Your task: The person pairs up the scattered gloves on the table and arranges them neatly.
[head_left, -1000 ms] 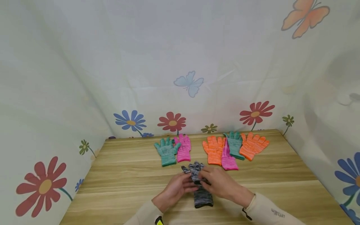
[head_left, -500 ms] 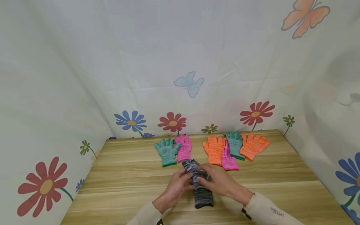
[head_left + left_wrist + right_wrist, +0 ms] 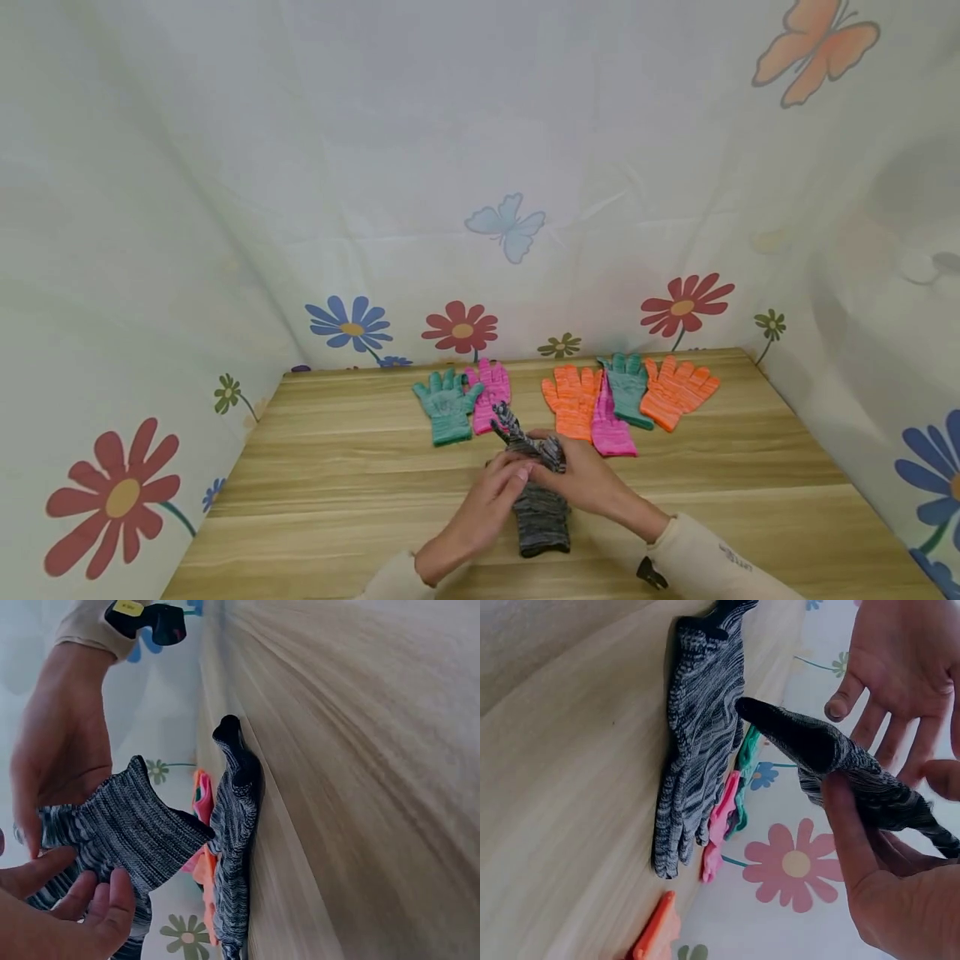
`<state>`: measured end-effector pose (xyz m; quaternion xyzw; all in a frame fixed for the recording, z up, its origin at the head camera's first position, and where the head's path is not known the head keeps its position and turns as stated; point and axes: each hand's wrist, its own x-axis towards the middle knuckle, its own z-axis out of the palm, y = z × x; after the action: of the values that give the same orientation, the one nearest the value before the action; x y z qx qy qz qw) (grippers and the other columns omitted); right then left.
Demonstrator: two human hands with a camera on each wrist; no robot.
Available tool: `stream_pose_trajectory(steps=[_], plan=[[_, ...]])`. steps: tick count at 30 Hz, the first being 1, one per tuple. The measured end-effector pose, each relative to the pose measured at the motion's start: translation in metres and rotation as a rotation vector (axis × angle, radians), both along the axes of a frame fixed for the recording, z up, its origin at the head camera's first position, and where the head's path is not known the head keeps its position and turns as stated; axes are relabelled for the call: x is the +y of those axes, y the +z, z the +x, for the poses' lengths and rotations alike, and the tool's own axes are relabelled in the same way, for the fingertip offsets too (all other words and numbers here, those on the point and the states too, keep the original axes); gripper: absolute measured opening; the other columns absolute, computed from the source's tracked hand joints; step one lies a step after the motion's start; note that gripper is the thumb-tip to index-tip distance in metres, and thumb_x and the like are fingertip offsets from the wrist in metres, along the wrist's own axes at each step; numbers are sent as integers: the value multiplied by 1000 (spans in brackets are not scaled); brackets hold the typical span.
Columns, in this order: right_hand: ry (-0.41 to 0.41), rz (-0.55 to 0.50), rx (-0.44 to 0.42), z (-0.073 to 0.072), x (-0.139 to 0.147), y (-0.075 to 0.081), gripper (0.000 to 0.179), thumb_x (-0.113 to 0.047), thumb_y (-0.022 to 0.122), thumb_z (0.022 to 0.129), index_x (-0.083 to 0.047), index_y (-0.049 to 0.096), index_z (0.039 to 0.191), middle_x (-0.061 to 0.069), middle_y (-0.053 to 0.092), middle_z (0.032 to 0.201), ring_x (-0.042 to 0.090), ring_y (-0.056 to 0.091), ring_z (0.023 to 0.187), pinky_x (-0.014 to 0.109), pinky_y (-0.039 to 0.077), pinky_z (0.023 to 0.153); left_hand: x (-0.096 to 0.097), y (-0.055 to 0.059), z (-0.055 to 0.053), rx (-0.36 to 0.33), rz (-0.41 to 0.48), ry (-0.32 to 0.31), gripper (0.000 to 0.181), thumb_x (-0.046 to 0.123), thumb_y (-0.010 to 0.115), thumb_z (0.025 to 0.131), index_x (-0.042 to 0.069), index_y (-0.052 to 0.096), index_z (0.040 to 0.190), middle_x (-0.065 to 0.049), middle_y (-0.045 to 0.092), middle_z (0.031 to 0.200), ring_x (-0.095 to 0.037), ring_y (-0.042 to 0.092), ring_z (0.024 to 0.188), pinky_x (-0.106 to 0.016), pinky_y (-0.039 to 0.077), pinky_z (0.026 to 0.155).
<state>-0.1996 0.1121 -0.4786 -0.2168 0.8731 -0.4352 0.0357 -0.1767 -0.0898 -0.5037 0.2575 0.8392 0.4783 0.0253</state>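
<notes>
Both hands hold a black-and-grey knit glove (image 3: 142, 829) raised off the table. A matching glove (image 3: 697, 720) lies flat beneath it. My right hand (image 3: 900, 900) grips the raised glove near its dark cuff, the thumb pressed on the knit. My left hand (image 3: 480, 508) holds the glove's finger end, its fingers lying against the knit in the left wrist view; the thumb's contact is partly hidden. Some of the raised glove's fingers poke up beyond the hands in the head view.
On the wooden table (image 3: 315, 492), a green glove (image 3: 447, 408) overlaps a pink glove (image 3: 491, 392) at back left. An orange glove (image 3: 573, 404), another pink glove (image 3: 611, 429), a green glove (image 3: 628, 387) and an orange glove (image 3: 678, 387) overlap at back right. A flowered curtain (image 3: 390, 208) surrounds the table.
The upper glove has been lifted and tilted off the lower one, its fingers now pointing up. My left hand has moved right and over it, close to the right hand.
</notes>
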Motion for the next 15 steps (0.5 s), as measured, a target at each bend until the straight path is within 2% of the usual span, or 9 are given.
stream_pose_trajectory(steps=[3, 6, 8, 12, 15], plan=[[-5, -59, -28, -1, 0, 0, 46, -35, 61, 97, -17, 54, 138, 2, 65, 84, 2, 41, 55, 22, 38, 52, -3, 1, 0, -32, 15, 0, 37, 38, 38, 106, 24, 59, 132, 0, 52, 137, -23, 55, 123, -33, 50, 93], [-18, -79, -52, -2, 1, 0, 41, -24, 60, 98, -18, 53, 138, -1, 45, 58, 5, 33, 44, 21, 35, 45, -6, 1, -2, -47, 45, 27, 27, 30, 48, 104, 25, 61, 127, 1, 54, 135, -22, 59, 115, -27, 52, 86], [-36, -87, -55, -4, 2, -1, 40, -19, 59, 98, -18, 53, 138, -4, 40, 53, 5, 32, 41, 21, 34, 43, -9, 1, -5, -29, 70, 59, 24, 23, 53, 101, 22, 62, 123, 1, 56, 131, -22, 60, 111, -26, 53, 85], [-74, -128, -103, -6, 4, -4, 40, -16, 60, 97, -18, 54, 136, -3, 44, 56, 7, 41, 44, 26, 42, 45, -13, 1, -7, 9, 84, 128, 26, 14, 57, 98, 17, 61, 124, 0, 57, 127, -23, 59, 111, -26, 53, 85], [-93, -197, -206, -9, 5, -7, 41, -16, 62, 97, -17, 53, 136, 2, 50, 67, 13, 51, 55, 34, 53, 55, -17, 0, -7, 62, 25, 143, 29, 12, 59, 97, 15, 59, 125, -3, 55, 130, -25, 57, 115, -28, 53, 85]])
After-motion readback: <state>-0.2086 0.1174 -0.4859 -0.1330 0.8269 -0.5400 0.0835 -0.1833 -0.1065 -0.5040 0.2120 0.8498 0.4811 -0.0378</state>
